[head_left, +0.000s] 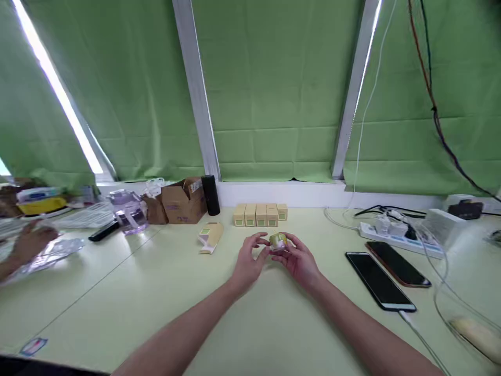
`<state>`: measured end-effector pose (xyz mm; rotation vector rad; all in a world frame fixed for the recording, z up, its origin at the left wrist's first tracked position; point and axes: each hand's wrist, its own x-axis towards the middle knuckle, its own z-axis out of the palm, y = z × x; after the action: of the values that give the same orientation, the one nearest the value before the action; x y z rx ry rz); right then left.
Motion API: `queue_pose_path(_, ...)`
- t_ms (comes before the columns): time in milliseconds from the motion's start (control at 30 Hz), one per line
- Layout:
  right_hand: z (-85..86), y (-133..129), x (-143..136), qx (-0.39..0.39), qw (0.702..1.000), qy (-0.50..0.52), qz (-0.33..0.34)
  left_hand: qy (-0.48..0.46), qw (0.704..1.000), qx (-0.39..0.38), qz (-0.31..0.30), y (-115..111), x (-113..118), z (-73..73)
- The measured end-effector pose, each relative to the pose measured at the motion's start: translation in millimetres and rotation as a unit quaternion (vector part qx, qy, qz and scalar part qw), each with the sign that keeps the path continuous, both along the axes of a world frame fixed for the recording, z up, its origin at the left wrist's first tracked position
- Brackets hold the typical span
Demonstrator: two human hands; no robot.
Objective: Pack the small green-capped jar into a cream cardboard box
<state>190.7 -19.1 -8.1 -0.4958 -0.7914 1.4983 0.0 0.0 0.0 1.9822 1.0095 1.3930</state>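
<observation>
A small jar (pixel 278 242) with a shiny gold-coloured lid and a clear lower part is held up just over the table, between my two hands. My right hand (pixel 299 262) has its fingers curled round the right side and underside of the jar. From the other side, my left hand (pixel 250 260) bends its thumb and fingertips against the jar's left edge. Behind the hands, several small cream-coloured boxes (pixel 261 215) with green labels stand in a row. An opened, flattened cream-coloured carton (pixel 210 236) lies to the left of them.
Two phones (pixel 380 281) (pixel 398 263) lie on the right, near a white power strip (pixel 399 239) and loose cables. At the back left stand a brown cardboard box (pixel 183 201), a black cylinder (pixel 210 195) and a clear jug (pixel 128 211). Another person's hand (pixel 33 244) is at far left.
</observation>
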Motion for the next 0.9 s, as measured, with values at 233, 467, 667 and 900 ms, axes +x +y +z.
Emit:
queue_pose_path(233, -9.1, 8, 5, -0.019, 0.999, 0.028, -0.002, -0.008, 1.000, -0.021, -0.004, 1, 2, -0.6)
queue_pose_path(467, 0.0, 3, 5, -0.047, 0.999, 0.008, -0.024, -0.004, 0.999, -0.042, -0.007, 1, 1, -0.7)
queue_pose_path(667, 10.2, -7, 2, -0.044, 0.997, -0.034, -0.058, -0.002, 0.998, -0.059, -0.008, 4, 1, -2.4)
queue_pose_path(900, 11.4, -9, -1, -0.008, 0.983, -0.137, -0.119, -0.002, 0.997, -0.071, -0.016, 2, 1, -0.2)
